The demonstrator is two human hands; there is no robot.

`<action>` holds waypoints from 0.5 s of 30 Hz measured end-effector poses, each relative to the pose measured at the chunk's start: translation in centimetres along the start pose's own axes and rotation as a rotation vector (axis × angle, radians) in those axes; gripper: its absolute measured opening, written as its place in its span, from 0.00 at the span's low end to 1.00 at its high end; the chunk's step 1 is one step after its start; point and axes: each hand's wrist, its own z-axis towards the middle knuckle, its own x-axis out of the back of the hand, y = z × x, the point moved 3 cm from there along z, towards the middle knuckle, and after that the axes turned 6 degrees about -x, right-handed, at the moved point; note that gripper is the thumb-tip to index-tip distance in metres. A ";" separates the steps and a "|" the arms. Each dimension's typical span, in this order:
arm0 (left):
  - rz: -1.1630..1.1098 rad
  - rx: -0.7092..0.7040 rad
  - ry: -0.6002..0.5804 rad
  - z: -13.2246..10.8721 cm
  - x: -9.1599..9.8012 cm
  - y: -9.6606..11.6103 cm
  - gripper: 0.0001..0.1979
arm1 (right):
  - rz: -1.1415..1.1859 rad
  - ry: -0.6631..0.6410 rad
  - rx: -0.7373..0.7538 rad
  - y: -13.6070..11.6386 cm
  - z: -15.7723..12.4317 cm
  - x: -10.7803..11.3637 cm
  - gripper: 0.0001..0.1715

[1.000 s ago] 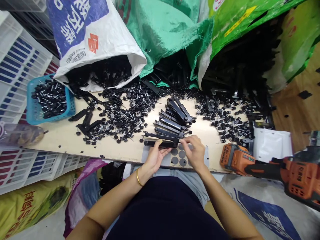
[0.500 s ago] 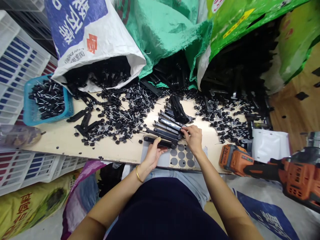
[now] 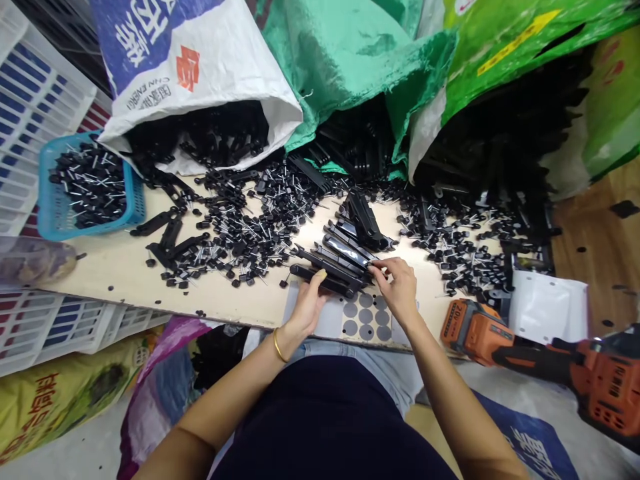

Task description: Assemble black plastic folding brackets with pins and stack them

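Observation:
My left hand (image 3: pixel 307 308), with a gold bangle at the wrist, is closed round the left part of a long black plastic piece (image 3: pixel 333 285). Thumb on top, the fingers go underneath. My right hand (image 3: pixel 397 285) is pinched at the right end of the row of long black pieces (image 3: pixel 347 252); what its fingertips hold is too small to make out. Behind the row, more black pieces (image 3: pixel 367 217) lie in a stack. Below the hands is a sheet with grey round pads (image 3: pixel 366 316) at the bench's front edge.
Small black-headed pins (image 3: pixel 240 233) are scattered over the bench (image 3: pixel 200 300). A blue basket (image 3: pixel 135 193) of pins stands left. White (image 3: pixel 225 60), teal (image 3: pixel 330 67) and green (image 3: pixel 500 67) sacks line the back. An orange power tool (image 3: pixel 480 330) lies right, beside a white packet (image 3: pixel 550 303).
The view has shifted slightly. My left hand's black piece now sits closer against the row, and its far end is angled more toward the other pieces. Both hands keep nearly the same poses.

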 end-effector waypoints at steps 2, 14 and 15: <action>-0.010 0.005 0.007 0.1 0.2 0.0 0.12 | 0.053 -0.024 0.022 -0.3 -1.1 0.2 0.14; -0.077 0.050 0.070 0.4 0.5 0.0 0.07 | 0.043 -0.132 0.217 -1.1 -2.9 -1.1 0.07; -0.073 0.049 0.073 0.5 0.5 0.1 0.07 | 0.054 -0.146 0.219 -1.1 -2.8 -0.9 0.08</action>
